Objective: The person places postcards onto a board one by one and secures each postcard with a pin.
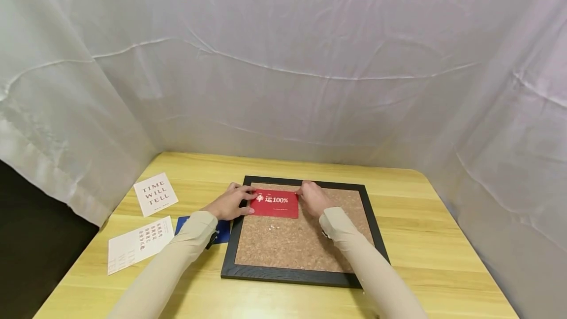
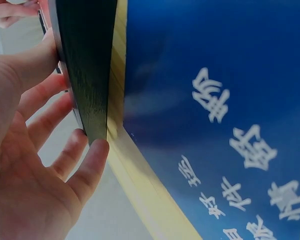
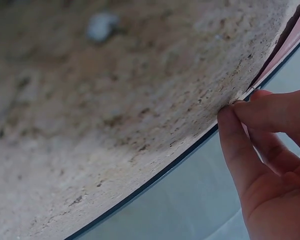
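A red card (image 1: 276,206) with white lettering lies on the upper left of a cork board (image 1: 301,250) in a black frame (image 1: 283,273). My left hand (image 1: 229,204) reaches over the frame's left side, its fingertips and thumb pressing the card's left edge. In the left wrist view, its lower fingers (image 2: 92,167) rest along the frame. At the card's upper right corner, my right hand (image 1: 315,198) pinches something small, with a pin-like glint beside the fingertips in the right wrist view. The fingers mostly hide it. Small clear push pins (image 1: 273,227) lie on the cork below the card.
A blue card (image 1: 223,233) with white writing lies left of the frame, partly under my left forearm. Two white printed cards, a square one (image 1: 156,194) and a longer one (image 1: 141,245), lie farther left on the wooden table (image 1: 425,240). Pale curtains (image 1: 283,112) hang around it.
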Motion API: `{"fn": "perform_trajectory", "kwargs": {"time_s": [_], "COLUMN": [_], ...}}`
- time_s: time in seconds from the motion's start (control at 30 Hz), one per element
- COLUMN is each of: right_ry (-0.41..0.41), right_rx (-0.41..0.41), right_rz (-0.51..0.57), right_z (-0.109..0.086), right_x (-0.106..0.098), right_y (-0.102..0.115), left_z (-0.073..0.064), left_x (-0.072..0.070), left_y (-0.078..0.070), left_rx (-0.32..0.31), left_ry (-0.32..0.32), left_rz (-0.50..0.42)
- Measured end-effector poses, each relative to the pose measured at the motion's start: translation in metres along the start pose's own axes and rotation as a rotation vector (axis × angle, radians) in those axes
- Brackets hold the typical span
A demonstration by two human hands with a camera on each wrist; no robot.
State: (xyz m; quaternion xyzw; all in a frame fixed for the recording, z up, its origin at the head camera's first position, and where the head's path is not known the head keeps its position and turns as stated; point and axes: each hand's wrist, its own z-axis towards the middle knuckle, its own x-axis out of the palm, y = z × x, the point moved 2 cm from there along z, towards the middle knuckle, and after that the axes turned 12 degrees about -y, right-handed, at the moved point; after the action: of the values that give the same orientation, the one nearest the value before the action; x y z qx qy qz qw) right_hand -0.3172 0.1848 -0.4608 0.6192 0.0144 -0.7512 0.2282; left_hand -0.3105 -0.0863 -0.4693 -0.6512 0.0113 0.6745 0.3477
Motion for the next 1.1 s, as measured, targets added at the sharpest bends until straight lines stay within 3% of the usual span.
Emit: {"fn": "perform_trajectory", "kwargs": {"time_s": [1.1], "right_ry": [-0.055], "right_rx": [-0.118], "right_rz": [-0.194], "right_z": [-0.0011], "right_x": [0.0058], "right_y": [0.0065], "left_z": [-0.0016], "left_x": [-0.0024], "left_y": [-0.0027], "left_rx": [0.009], "left_ry": [-0.002], "left_rz": [0.0]}}
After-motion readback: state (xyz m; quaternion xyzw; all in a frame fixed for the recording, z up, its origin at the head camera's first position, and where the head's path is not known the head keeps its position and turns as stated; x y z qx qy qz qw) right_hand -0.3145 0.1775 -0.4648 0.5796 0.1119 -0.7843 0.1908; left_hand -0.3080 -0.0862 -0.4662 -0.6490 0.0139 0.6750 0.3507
